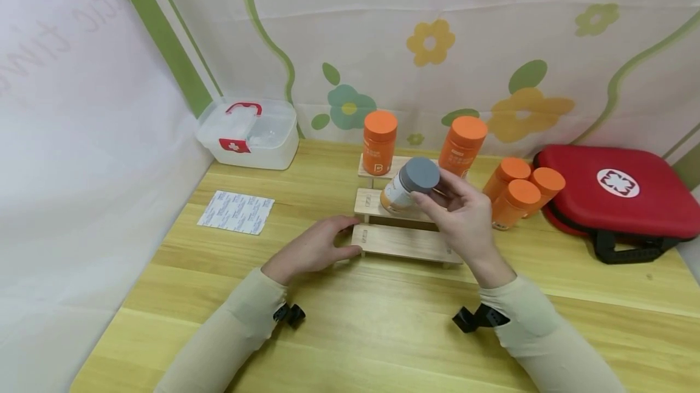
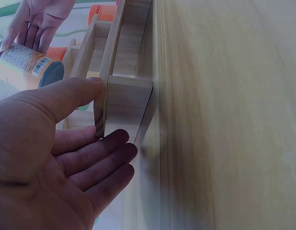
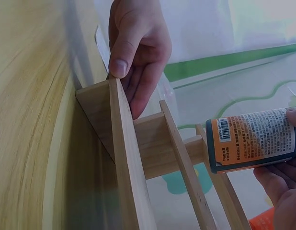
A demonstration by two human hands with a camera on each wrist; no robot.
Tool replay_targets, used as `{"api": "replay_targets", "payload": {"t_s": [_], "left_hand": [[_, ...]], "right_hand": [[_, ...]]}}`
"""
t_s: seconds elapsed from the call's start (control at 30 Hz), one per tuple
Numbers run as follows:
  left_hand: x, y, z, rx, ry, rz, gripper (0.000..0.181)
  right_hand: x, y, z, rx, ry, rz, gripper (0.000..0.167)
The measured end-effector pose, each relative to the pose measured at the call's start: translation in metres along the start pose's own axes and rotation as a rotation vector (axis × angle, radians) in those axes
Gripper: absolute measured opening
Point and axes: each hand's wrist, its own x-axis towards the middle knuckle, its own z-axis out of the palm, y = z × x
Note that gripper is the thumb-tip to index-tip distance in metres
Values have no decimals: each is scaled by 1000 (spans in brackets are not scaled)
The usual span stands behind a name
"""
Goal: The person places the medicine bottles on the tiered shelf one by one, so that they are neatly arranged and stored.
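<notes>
A three-step wooden stand (image 1: pixel 404 242) sits on the table. My left hand (image 1: pixel 314 248) grips the left end of its lowest step, thumb along the board's edge and fingers spread by the end in the left wrist view. My right hand (image 1: pixel 470 223) holds a supplement bottle (image 1: pixel 399 194) with a grey lid, thumb and fingers at the lid. That bottle is tilted over the middle step; its orange-and-white label faces the right wrist view. Whether its base touches the step I cannot tell. On the top step stand two orange bottles, one left (image 1: pixel 380 144) and one right (image 1: pixel 462 147).
Several things surround the stand: three orange bottles (image 1: pixel 508 201) grouped at its right, a red first-aid case (image 1: pixel 618 189) beyond them, a clear-lidded white first-aid box (image 1: pixel 251 138) at the back left and a printed white packet (image 1: pixel 236 212). A flowered curtain (image 1: pixel 355 28) hangs behind.
</notes>
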Motion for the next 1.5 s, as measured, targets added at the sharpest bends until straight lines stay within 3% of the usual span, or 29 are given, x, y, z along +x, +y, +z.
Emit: {"api": "replay_targets", "payload": {"t_s": [0.33,0.73,1.0,1.5], "left_hand": [[0,1,0,-1,-1,20,65],[0,1,-1,-7,-7,40,65],[0,1,-1,-6,-10,22,65],[-2,1,-3,-4,-15,31,63]], "right_hand": [[5,6,14,-58,-23,44,53],[9,11,30,-54,-19,99,53],[11,11,39,-97,-26,83,52],[10,7,53,-314,-56,-12,56]]}}
